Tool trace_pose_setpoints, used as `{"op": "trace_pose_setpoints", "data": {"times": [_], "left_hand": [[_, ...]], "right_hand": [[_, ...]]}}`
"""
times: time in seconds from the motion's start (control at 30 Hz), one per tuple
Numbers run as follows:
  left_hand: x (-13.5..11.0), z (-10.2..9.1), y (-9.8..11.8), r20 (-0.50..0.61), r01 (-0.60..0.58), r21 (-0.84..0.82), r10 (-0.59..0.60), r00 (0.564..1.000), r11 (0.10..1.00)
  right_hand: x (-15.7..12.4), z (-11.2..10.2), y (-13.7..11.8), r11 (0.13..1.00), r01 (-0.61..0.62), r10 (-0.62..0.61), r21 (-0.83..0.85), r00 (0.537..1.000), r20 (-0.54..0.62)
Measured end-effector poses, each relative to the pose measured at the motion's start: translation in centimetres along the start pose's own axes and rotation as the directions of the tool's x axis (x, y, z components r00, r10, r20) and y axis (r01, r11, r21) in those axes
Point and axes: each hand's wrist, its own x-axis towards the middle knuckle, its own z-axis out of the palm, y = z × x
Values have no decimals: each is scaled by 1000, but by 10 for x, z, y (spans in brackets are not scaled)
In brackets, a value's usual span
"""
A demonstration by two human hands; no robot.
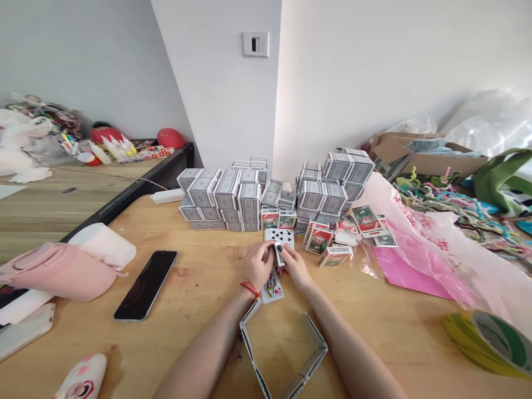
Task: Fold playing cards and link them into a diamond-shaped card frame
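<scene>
My left hand (258, 265), with a red string at its wrist, and my right hand (293, 265) meet in the middle of the wooden table (199, 310). Together they pinch a few playing cards (279, 239); a spade card faces up at the top. A face card (272, 287) lies just under my left wrist. Between my forearms stands a ring of cards on edge (282, 349), a rough open polygon. Behind my hands are stacks of wrapped card decks (233, 199).
A dark phone (146, 284) lies to the left, beside a pink pouch (62, 271) and a white roll (103, 244). Loose card boxes (332, 244), a pink plastic bag (415, 249), coloured cords (449, 205), a cardboard box (419, 155) and tape rolls (490, 338) fill the right side.
</scene>
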Motion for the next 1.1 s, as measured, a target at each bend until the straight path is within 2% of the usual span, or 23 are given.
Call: {"op": "trace_pose_setpoints", "data": {"times": [0.73, 0.97, 1.1], "left_hand": [[-3, 1, 0, -49, 3, -3, -3, 999, 1000], [-5, 4, -2, -44, 54, -51, -56, 997, 997], [-6, 6, -6, -82, 142, -102, -150, 985, 985]], "right_hand": [[0, 2, -2, 1000, 18, -18, 16, 999, -36], [1, 2, 2, 999, 28, -27, 16, 997, -69], [3, 0, 6, 998, 39, -34, 54, 995, -94]]}}
